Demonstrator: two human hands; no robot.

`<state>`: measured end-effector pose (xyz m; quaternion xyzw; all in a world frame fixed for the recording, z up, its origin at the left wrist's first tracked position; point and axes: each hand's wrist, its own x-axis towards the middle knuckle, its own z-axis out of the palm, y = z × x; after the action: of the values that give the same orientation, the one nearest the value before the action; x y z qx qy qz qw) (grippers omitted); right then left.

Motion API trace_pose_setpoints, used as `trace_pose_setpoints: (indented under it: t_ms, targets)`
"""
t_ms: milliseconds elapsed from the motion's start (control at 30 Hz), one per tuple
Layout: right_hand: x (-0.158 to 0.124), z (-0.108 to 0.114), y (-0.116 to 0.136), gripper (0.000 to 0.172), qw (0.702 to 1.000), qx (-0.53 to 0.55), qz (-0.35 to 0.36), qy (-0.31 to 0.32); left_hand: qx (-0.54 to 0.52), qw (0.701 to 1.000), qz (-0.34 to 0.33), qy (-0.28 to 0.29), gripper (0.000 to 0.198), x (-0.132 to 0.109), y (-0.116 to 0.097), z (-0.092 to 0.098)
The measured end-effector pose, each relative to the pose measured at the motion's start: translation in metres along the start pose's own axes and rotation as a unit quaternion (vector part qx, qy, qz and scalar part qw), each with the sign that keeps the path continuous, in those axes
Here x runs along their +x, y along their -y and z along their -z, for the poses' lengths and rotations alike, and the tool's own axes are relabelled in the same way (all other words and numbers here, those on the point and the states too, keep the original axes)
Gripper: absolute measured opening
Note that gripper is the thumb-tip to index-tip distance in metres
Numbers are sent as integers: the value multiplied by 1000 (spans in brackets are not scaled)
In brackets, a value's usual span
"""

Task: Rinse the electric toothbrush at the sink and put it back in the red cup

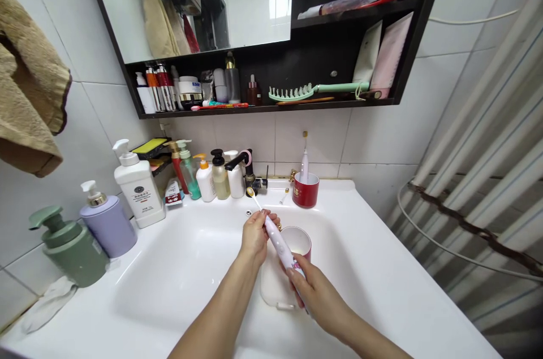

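Slantwise, the toothbrush (278, 240) lies clasped: left grip (254, 233) near its neck, right grip (313, 286) around its lower handle.

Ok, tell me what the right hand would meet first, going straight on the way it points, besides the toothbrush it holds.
Probably the left hand, near its wrist: the right hand points forward and leftward toward it. Depth is unclear, so it might pass above or below.

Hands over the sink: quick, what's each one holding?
Left hand: closed on a pale toothbrush, near its neck.
Right hand: closed around its lower part.
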<state>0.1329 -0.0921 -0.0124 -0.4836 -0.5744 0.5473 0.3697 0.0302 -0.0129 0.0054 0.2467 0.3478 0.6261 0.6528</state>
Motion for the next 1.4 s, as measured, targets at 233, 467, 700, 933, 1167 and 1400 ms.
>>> trace_pose_setpoints:
  t_ms: [233,467,700,933,1167,1400]
  targets:
    - [1,-4,2,23,1000,-17,-14,5,-18,999,-2,-40,8,0,0,-1]
    - [0,-8,6,22,998,3,-55,27,-26,997,-7,-74,10,2,3,1]
    - [-3,-8,-1,20,998,-37,-53,27,-15,995,-22,-97,10,14,1,10]
    - [-7,-4,-1,25,1000,1,4,6,360,932,26,-28,12,55,-1,19]
    - [-5,4,2,32,1000,-1,-1,-16,513,857,48,26,8,111,23,-11]
    - [-2,4,-2,32,1000,-16,-1,-2,577,816,18,33,17,128,27,-17]
